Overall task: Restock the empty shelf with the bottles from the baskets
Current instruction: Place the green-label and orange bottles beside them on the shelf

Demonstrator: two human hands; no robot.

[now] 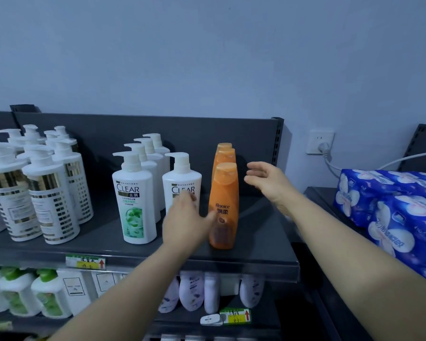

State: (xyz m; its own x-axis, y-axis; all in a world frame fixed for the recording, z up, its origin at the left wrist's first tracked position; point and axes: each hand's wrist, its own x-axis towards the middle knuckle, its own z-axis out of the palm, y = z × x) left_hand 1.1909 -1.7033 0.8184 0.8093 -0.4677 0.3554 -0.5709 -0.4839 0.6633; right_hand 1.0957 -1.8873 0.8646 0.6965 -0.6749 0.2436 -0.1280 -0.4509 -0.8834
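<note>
1. Bottles of orange shampoo stand in a front-to-back row of three on the top shelf (268, 247); the front orange bottle (223, 207) is upright near the shelf's front edge.
2. Left hand (185, 225) is in front of a white pump bottle (181, 183), fingers loosely spread, thumb touching or nearly touching the orange bottle's left side; it grips nothing.
3. Right hand (266, 180) hovers just right of the row, fingers spread and slightly curled, empty.
4. Risk: a sideways nudge from either hand could topple the tall, narrow-based front bottle off the edge, or knock the row like dominoes.
5. Risk: the left forearm could catch the pump heads.
6. Count: three orange bottles; five white green-label pump bottles in two rows; roughly eight gold-banded pump bottles (51, 200) at left, some hidden.
7. Beyond: blue tissue packs (389, 207) lie on the neighbouring shelf.
</note>
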